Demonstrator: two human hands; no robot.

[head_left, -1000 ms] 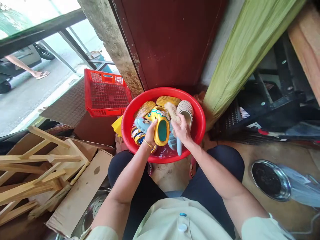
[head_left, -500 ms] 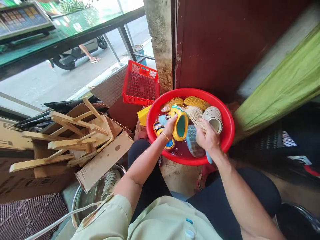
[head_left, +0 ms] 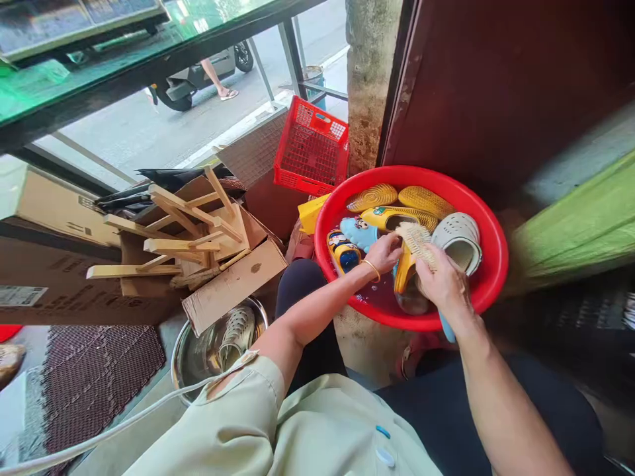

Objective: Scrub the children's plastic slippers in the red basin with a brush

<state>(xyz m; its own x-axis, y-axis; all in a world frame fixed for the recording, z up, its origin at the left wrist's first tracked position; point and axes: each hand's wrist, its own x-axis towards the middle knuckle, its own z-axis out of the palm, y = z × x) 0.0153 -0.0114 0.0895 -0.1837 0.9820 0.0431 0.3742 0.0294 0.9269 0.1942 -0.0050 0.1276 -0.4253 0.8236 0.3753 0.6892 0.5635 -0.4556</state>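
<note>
A red basin (head_left: 489, 284) holds water and several shoes. My left hand (head_left: 383, 256) has its fingers curled at the near edge of a yellow shoe (head_left: 404, 270), which is partly hidden between my hands. The blue handle (head_left: 448, 328) of a brush is in my closed right hand (head_left: 444, 281), and its cream bristles (head_left: 414, 237) are over that shoe. Beyond lies a yellow clog (head_left: 389, 216). A light blue shoe (head_left: 358, 231) and a patterned yellow shoe (head_left: 343, 251) are at the left, with a white clog (head_left: 459, 235) at the right. Two yellow soles show at the back.
A red crate (head_left: 312, 149) stands behind the basin, left of a wall post. An upturned wooden stool (head_left: 198, 225) lies on cardboard at the left. Below it, a metal bowl (head_left: 181, 360) holds a pale shoe (head_left: 238, 334). Green cloth (head_left: 585, 218) hangs at the right.
The yellow clog held upright in my left hand has left that place; a yellow clog now lies farther back. My left hand is lower, closer to my right. The view has shifted left.
</note>
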